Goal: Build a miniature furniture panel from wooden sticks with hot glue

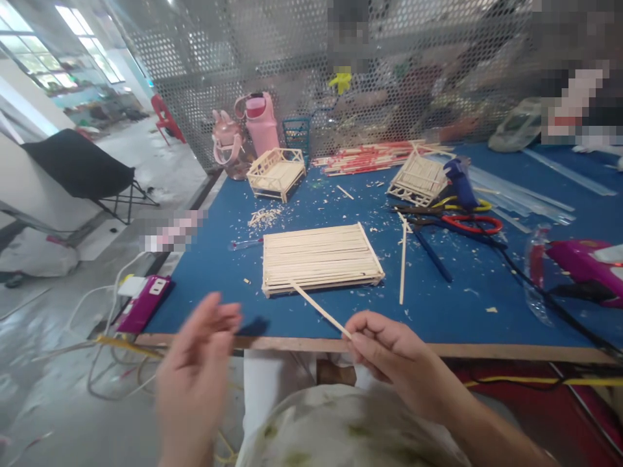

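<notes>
My right hand (389, 353) is closed in a pinch on a thin wooden stick (321, 310) whose far end points up and left over a flat panel of glued sticks (318, 258) on the blue table (204, 259). My left hand (197, 370) hovers in front of the table's near edge, blurred by motion, fingers loosely together, with nothing visible in it. Two small stick-built frames, one (276, 172) at the back left and another (418, 176) tilted at the back right, stand farther away.
Pliers with red handles (470, 222), yellow-handled cutters (462, 206), a blue glue gun (460, 181), a loose stick (403, 263) and a pile of red-tipped sticks (370, 157) lie beyond. Pink bottles (260, 123) stand by the mesh wall. A magenta tool (584, 263) lies right; a power strip (143, 299) hangs left.
</notes>
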### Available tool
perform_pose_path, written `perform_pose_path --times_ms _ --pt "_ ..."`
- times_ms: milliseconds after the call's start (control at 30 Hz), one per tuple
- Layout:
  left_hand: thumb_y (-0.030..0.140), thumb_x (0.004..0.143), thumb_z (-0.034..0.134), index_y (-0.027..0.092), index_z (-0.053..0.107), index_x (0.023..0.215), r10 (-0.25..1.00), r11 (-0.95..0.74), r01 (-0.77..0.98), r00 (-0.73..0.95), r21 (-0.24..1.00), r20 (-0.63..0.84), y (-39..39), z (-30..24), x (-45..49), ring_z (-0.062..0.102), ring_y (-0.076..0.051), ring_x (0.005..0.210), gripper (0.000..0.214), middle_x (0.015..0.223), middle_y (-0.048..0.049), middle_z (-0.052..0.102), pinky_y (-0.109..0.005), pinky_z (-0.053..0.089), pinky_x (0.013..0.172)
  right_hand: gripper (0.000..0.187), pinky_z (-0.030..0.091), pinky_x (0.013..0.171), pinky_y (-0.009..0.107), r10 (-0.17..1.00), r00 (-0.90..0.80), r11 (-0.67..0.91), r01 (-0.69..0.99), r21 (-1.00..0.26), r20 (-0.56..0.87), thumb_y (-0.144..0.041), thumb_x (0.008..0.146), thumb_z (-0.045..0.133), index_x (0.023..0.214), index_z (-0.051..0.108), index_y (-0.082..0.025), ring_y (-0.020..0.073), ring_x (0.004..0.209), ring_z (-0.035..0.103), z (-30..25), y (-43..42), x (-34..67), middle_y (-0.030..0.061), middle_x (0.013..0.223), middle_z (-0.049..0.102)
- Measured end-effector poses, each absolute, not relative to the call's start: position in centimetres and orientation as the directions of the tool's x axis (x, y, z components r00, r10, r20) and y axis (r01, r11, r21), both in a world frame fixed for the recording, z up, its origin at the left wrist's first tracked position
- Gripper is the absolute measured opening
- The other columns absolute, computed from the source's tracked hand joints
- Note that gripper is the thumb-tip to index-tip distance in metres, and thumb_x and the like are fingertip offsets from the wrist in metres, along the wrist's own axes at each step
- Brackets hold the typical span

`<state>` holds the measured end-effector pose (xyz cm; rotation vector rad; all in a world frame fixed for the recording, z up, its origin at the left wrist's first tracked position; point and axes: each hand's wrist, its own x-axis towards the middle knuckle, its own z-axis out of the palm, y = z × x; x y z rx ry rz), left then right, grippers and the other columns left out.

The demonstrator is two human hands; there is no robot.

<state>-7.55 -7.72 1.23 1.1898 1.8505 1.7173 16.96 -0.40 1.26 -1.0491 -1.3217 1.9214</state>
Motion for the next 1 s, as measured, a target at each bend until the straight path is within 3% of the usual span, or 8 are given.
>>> perform_pose_path --times_ms 67,200,400,567,667,767,867,1000 --pt "0.036 0.072 0.076 0.021 0.074 0.100 0.878 -0.144 0.175 -0.431 0.974 0.208 -4.4 2.2 -3.6 0.071 -0.015 0.070 0.032 0.083 -0.0034 0.077 -0.023 0.060 0.064 0.034 0.021 0.043 0.022 0.832 -0.506 -0.239 0.044 -0.970 -0.227 -0.053 0.081 0.057 0.077 0.054 -0.019 0.0066 0.047 0.026 1.2 -0.6 17.2 -0.0070 0.057 0.039" --pt "0.023 0.070 0.077 0.021 0.076 0.077 0.898 -0.161 0.042 -0.408 0.986 0.164 -2.4 2.8 -0.2 0.069 -0.010 0.057 0.008 0.065 0.0011 0.074 -0.014 0.056 0.058 0.030 0.027 0.045 0.023 0.862 -0.485 -0.080 0.157 -0.984 -0.148 -0.048 0.085 0.052 0.074 0.057 -0.020 0.0090 0.049 0.031 1.3 -0.8 17.7 -0.0057 0.055 0.039" --pt "0.027 0.070 0.077 0.022 0.072 0.078 0.940 -0.129 -0.144 -0.332 0.981 0.075 -2.6 2.2 -1.0 0.070 -0.010 0.062 0.011 0.070 0.0008 0.076 -0.015 0.056 0.061 0.027 0.037 0.050 0.022 0.879 -0.472 0.061 0.249 -0.966 -0.066 -0.039 0.087 0.048 0.073 0.061 -0.020 0.0117 0.056 0.045 1.0 -0.7 17.5 -0.0019 0.059 0.052" --pt "0.023 0.067 0.078 0.021 0.069 0.069 0.873 -0.146 0.054 -0.464 0.988 0.154 -2.2 1.6 -1.0 0.067 -0.009 0.053 0.010 0.061 0.0025 0.073 -0.012 0.053 0.054 0.026 0.042 0.053 0.021 0.877 -0.477 0.241 0.343 -0.908 0.053 -0.032 0.091 0.044 0.078 0.063 -0.020 0.0121 0.057 0.053 1.0 -0.5 17.4 -0.0007 0.063 0.061" --pt "0.029 0.067 0.077 0.021 0.069 0.070 0.848 -0.131 0.116 -0.502 0.985 0.172 -2.2 1.0 -1.6 0.068 -0.012 0.054 0.011 0.062 0.0009 0.074 -0.017 0.055 0.054 0.016 0.046 0.057 0.022 0.882 -0.418 0.402 0.430 -0.809 0.216 -0.026 0.088 0.050 0.087 0.065 -0.021 0.0123 0.060 0.060 0.8 0.3 18.6 0.0002 0.072 0.068" --pt "0.034 0.070 0.073 0.020 0.071 0.073 0.818 -0.107 0.299 -0.516 0.948 0.254 -2.2 0.6 -2.9 0.068 -0.014 0.060 0.014 0.070 -0.0018 0.075 -0.021 0.055 0.056 0.014 0.049 0.062 0.023 0.870 -0.348 0.489 0.526 -0.696 0.349 -0.022 0.086 0.053 0.083 0.067 -0.022 0.0139 0.067 0.065 0.6 1.3 20.1 0.0014 0.076 0.070" --pt "0.036 0.079 0.064 0.022 0.073 0.077 0.828 -0.104 0.504 -0.434 0.858 0.355 -2.3 0.3 -4.2 0.068 -0.016 0.072 0.017 0.082 -0.0034 0.075 -0.025 0.054 0.064 0.016 0.049 0.058 0.023 0.894 -0.232 0.444 0.564 -0.696 0.383 -0.027 0.085 0.056 0.074 0.068 -0.024 0.0143 0.062 0.064 0.5 2.1 21.0 0.0006 0.069 0.070" --pt "0.038 0.081 0.062 0.023 0.074 0.078 0.810 -0.088 0.605 -0.419 0.791 0.410 -2.1 0.1 -5.3 0.066 -0.016 0.074 0.019 0.082 -0.0023 0.072 -0.026 0.052 0.067 0.014 0.048 0.049 0.025 0.947 0.000 0.266 0.559 -0.785 0.321 -0.034 0.079 0.062 0.071 0.068 -0.024 0.0142 0.049 0.060 0.3 2.7 20.7 -0.0007 0.058 0.068"
